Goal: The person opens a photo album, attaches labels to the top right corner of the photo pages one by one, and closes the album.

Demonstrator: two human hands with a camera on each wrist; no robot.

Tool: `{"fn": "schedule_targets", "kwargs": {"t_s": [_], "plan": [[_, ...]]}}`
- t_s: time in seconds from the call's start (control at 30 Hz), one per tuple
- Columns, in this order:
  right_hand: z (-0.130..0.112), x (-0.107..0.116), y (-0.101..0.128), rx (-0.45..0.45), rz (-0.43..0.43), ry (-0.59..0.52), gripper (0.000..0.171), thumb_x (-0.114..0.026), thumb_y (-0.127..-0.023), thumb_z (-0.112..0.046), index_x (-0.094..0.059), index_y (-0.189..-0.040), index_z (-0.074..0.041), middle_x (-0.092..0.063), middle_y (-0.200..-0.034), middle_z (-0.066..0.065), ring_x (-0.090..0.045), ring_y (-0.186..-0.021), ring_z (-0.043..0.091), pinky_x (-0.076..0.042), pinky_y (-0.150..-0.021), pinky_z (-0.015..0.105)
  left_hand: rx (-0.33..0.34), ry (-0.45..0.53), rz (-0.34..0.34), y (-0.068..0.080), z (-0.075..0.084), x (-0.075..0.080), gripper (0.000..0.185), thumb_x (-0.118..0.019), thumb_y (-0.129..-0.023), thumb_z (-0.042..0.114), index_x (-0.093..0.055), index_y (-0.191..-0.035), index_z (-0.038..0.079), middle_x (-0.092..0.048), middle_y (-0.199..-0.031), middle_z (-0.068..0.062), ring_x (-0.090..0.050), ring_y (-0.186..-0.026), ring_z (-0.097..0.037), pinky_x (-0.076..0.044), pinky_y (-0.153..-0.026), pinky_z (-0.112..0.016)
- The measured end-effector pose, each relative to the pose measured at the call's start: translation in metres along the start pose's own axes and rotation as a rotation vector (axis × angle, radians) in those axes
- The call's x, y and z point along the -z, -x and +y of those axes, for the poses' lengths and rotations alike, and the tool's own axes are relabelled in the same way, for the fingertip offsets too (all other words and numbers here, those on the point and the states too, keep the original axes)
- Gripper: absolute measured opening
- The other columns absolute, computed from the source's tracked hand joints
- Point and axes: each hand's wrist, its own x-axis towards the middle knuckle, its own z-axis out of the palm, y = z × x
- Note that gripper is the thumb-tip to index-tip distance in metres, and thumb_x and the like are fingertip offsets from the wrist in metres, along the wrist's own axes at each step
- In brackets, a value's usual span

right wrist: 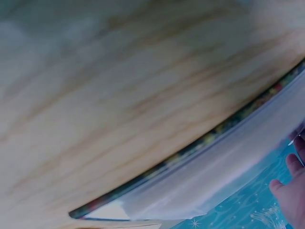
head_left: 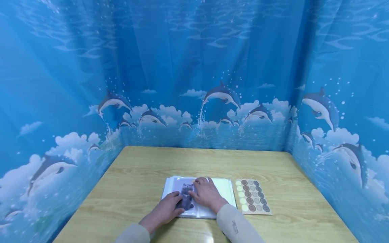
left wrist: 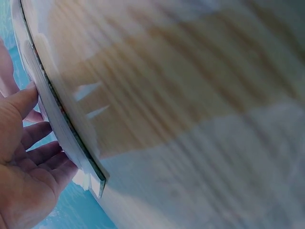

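Photo: a grey cat photograph [head_left: 186, 199] lies on an open clear-sleeved album [head_left: 223, 190], under both hands.
Left hand [head_left: 165, 210]: grip released, fingers flat on the photo.
Right hand [head_left: 206, 194]: grip released, pressing beside it.

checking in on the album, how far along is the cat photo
The album lies open on the table. In hand: both hands, left hand and right hand, press on the cat photo on its left page. The sticker sheet beside it looks untouched, so any sticking seems left.
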Motion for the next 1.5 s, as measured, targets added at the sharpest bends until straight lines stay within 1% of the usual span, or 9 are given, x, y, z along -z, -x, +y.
{"fn": "schedule_targets", "kwargs": {"t_s": [0.13, 0.3, 0.6, 0.83, 0.93, 1.23, 1.37, 1.43, 1.5], "plan": [[0.0, 0.0, -0.001, -0.008, -0.006, 0.0, 0.058, -0.045, -0.101, -0.052, -0.058, -0.135, -0.007, -0.053, -0.139, 0.011, -0.045, -0.133, 0.029, -0.027, -0.115, 0.056, -0.004, 0.009, -0.003, 0.0, 0.0, 0.001, 0.053, -0.072, -0.09, 0.027, -0.059, -0.127, -0.009, -0.054, -0.133, -0.03, -0.053, -0.121, -0.044, -0.043, -0.103, -0.055], [0.001, 0.002, -0.003, -0.016, -0.005, 0.009, 0.056, -0.045, -0.101, -0.052, -0.059, -0.135, -0.009, -0.054, -0.139, 0.011, -0.045, -0.133, 0.029, -0.028, -0.114, 0.057, -0.031, 0.018, 0.014, -0.001, 0.002, 0.001, 0.052, -0.073, -0.089, 0.025, -0.059, -0.126, -0.01, -0.055, -0.131, -0.03, -0.054, -0.12, -0.044, -0.044, -0.102, -0.055], [-0.002, 0.003, -0.004, -0.007, -0.007, -0.005, 0.055, -0.045, -0.102, -0.051, -0.058, -0.137, -0.01, -0.053, -0.14, 0.011, -0.045, -0.133, 0.03, -0.028, -0.114, 0.057, -0.022, -0.004, -0.001, -0.005, 0.004, -0.001, 0.053, -0.072, -0.09, 0.028, -0.06, -0.127, -0.008, -0.054, -0.133, -0.029, -0.053, -0.121, -0.043, -0.044, -0.103, -0.054], [-0.003, 0.004, -0.005, -0.015, -0.031, 0.004, 0.057, -0.043, -0.102, -0.052, -0.056, -0.139, -0.01, -0.052, -0.143, 0.009, -0.043, -0.135, 0.028, -0.026, -0.115, 0.057, 0.006, -0.001, -0.025, -0.006, 0.005, 0.001, 0.054, -0.072, -0.09, 0.029, -0.059, -0.128, -0.007, -0.053, -0.135, -0.029, -0.052, -0.123, -0.043, -0.043, -0.104, -0.054], [-0.003, 0.001, -0.005, -0.012, -0.039, 0.01, 0.057, -0.043, -0.102, -0.052, -0.056, -0.139, -0.01, -0.052, -0.142, 0.008, -0.043, -0.135, 0.027, -0.026, -0.115, 0.056, 0.003, 0.001, -0.02, -0.005, 0.003, 0.0, 0.054, -0.072, -0.09, 0.029, -0.059, -0.128, -0.007, -0.053, -0.134, -0.029, -0.052, -0.122, -0.043, -0.043, -0.103, -0.054], [-0.007, 0.0, -0.003, 0.004, -0.026, 0.008, 0.055, -0.045, -0.101, -0.05, -0.058, -0.136, -0.01, -0.054, -0.14, 0.007, -0.045, -0.134, 0.026, -0.026, -0.115, 0.056, 0.021, 0.006, -0.025, -0.002, -0.001, 0.003, 0.054, -0.073, -0.089, 0.03, -0.06, -0.127, -0.006, -0.054, -0.133, -0.028, -0.053, -0.121, -0.044, -0.044, -0.103, -0.055], [-0.005, 0.003, 0.002, 0.001, -0.018, 0.013, 0.052, -0.048, -0.101, -0.048, -0.06, -0.135, -0.01, -0.056, -0.138, 0.008, -0.046, -0.132, 0.026, -0.028, -0.114, 0.057, 0.042, 0.019, -0.027, -0.004, -0.003, 0.004, 0.055, -0.076, -0.086, 0.031, -0.062, -0.125, -0.004, -0.054, -0.132, -0.027, -0.053, -0.121, -0.043, -0.044, -0.102, -0.056], [-0.001, 0.003, 0.005, -0.001, -0.008, 0.001, 0.05, -0.051, -0.1, -0.046, -0.062, -0.132, -0.009, -0.057, -0.136, 0.009, -0.048, -0.131, 0.027, -0.029, -0.113, 0.058, 0.058, 0.038, -0.022, -0.005, -0.002, 0.005, 0.053, -0.076, -0.085, 0.031, -0.064, -0.124, -0.003, -0.055, -0.131, -0.026, -0.053, -0.12, -0.042, -0.044, -0.102, -0.056], [0.004, 0.004, 0.009, -0.012, -0.004, -0.017, 0.049, -0.051, -0.1, -0.045, -0.062, -0.132, -0.009, -0.057, -0.136, 0.01, -0.048, -0.13, 0.028, -0.029, -0.113, 0.058, 0.059, 0.053, 0.003, -0.008, -0.003, 0.004, 0.05, -0.076, -0.085, 0.031, -0.066, -0.12, -0.003, -0.057, -0.127, -0.024, -0.055, -0.117, -0.041, -0.046, -0.1, -0.056]]}}
